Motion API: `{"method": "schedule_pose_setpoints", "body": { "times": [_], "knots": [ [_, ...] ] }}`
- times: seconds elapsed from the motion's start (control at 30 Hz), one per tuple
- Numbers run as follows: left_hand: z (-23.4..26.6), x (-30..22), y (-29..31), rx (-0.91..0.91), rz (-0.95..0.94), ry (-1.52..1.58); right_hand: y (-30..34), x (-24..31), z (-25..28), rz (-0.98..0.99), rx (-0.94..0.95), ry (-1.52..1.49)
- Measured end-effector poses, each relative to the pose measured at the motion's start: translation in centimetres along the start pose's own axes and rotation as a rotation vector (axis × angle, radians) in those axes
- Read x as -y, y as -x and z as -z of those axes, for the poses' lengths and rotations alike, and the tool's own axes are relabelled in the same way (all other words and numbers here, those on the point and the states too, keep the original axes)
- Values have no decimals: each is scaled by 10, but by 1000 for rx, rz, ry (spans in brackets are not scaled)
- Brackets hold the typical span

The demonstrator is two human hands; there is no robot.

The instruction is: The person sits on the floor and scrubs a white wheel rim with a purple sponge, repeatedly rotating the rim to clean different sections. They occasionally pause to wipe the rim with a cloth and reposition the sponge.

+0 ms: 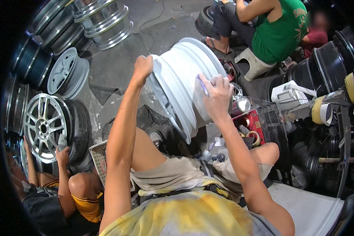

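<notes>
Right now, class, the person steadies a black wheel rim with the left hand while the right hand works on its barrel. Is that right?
Not quite: the wheel rim is white, not black, as the head view shows. The left hand steadies its edge while the right hand works on its barrel.

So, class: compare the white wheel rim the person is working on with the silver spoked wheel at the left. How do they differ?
The white rim is bare, with no tyre; the silver spoked wheel sits in a black tyre. The white rim shows its barrel side; the silver wheel shows its spoked face. The left hand and right hand steady the white rim; another person's hand touches the silver wheel. Both stand on edge.
</notes>
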State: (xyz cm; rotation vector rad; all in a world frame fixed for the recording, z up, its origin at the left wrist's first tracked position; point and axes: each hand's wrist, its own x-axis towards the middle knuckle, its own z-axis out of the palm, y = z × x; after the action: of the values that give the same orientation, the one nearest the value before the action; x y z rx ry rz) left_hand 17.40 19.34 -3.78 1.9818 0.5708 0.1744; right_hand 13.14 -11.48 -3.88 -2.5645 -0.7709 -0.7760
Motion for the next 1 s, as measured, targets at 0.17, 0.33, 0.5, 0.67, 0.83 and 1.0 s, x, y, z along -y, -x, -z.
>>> {"method": "schedule_pose_setpoints", "body": {
  "times": [0.17, 0.33, 0.5, 0.67, 0.83, 1.0],
  "knots": [
    [5, 1, -3, -103, -20, -23, 29, 17, 4, 37, 48, -54],
    [0, 7, -1, -76, -17, 30, -7, 14, 1, 48, 56, -40],
    [4, -6, 3, -87, -20, -10, 35, 13, 12, 86, 110, -29],
    [3, -1, 1, -75, 0, -13, -11, 24, -8, 104, 22, -43],
    [-1, -3, 3, -73, 20, 5, 34, 19, 7, 106, 81, -51],
    [2, -2, 1, -50, 23, -11, -3, 30, 1, 106, 66, -75]
  ]
}}
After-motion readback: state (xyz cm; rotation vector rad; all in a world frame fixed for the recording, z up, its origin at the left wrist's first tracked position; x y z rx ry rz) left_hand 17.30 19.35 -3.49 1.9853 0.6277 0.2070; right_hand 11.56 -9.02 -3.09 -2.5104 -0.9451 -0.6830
